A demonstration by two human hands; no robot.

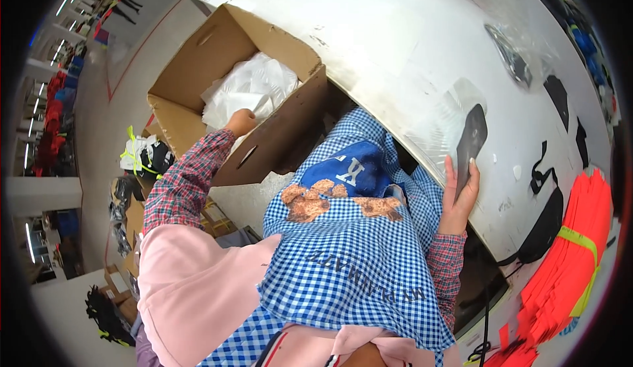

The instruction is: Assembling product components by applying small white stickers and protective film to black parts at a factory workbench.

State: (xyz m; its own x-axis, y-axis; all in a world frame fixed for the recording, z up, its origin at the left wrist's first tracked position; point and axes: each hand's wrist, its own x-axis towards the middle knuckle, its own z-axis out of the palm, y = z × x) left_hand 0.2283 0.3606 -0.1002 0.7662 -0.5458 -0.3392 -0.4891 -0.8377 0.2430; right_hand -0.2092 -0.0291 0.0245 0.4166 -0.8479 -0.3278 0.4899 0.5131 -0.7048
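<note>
Dark grey in colour, a flat, elongated piece [473, 136] with an angular far end stands in the grip of the right hand [461, 192], its lower part between digits that show on either side of it; the grip is closed to little more than the width of the piece. The far end of the piece points away from the wearer, over the white table [395, 44]; whether it touches the surface cannot be determined. Just beyond and to the left of this grip, a fan of clear plastic sheets [438, 123] lies at the table edge. Farther out and to the right are a black strip [557, 100] and a glossy dark object [509, 57] near clear film. Nearer the wearer, right of the same grip, lie a black pouch [542, 228] and a stack of orange-red fabric [570, 248] bound with a yellow-green band [580, 237]. The left hand [242, 123], well apart from the right, has its fingers curled down at the near side of an open cardboard box [198, 67]. Whitish translucent sheets [254, 80] lie inside the box, just beyond its knuckles; whether the left fingers pinch one cannot be determined.
</note>
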